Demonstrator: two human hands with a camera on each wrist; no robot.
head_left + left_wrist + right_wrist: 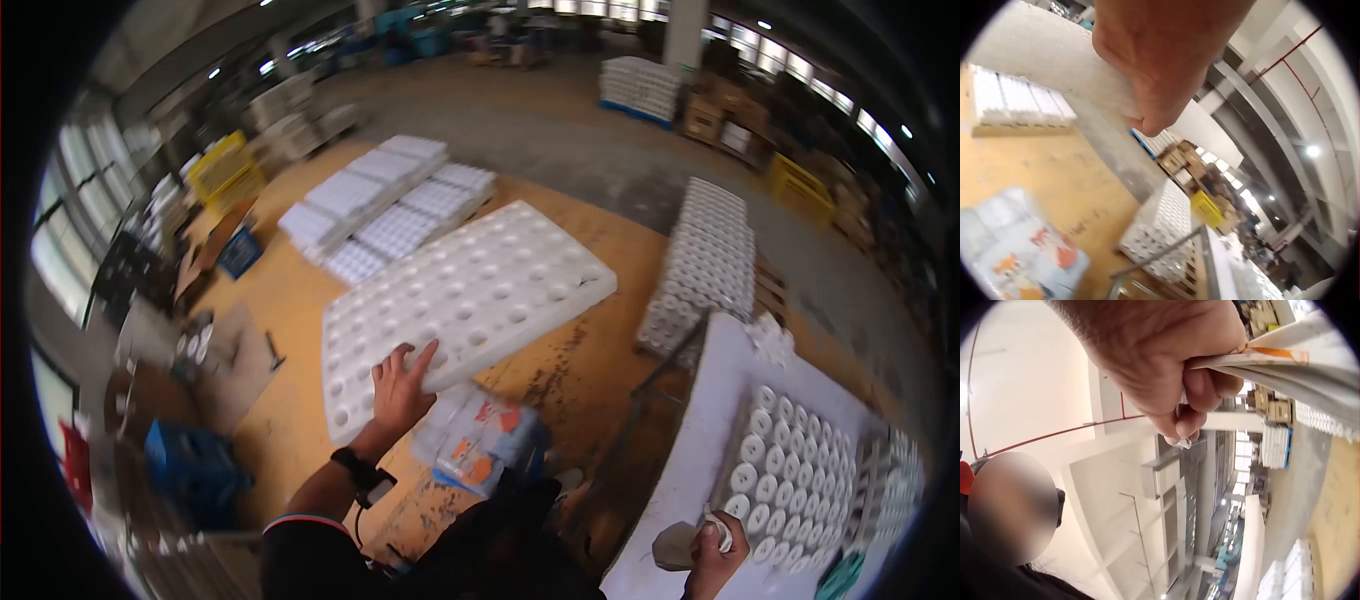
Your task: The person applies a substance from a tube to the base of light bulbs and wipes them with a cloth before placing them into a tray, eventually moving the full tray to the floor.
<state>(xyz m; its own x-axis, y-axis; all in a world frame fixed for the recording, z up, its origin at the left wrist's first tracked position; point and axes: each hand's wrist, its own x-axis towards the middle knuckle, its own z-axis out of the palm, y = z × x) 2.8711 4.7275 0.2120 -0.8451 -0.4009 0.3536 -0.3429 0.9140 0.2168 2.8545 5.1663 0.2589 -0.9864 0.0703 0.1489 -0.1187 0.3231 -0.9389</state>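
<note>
My left hand (400, 393) grips the near edge of a white foam tray (468, 285), the index finger stretched over its holes, while my right hand (716, 560), down at four o'clock, has its fingers curled around a small white object (720, 530) that I can't identify. The tray sits at twelve o'clock, held tilted above the orange floor (570, 375), its near edge just over a printed plastic bag (475, 440). I judge it to be foam: very light for its breadth, stiff across the slab, yet crumbly at the rim, and a dark nick (587, 281) towards two o'clock on it makes me wary of that corner. Its face looks dry rather than slick, so a gentle pinch should do; hard fingertips would probably dent it. With one hand on the near edge, I'd expect the far end to sag or swing, so the better hold is both hands on opposite edges, thumbs above, fingers flat beneath. The holed trays (385, 205) at eleven o'clock and the white bench (690, 470) at three lie well apart from it.
</note>
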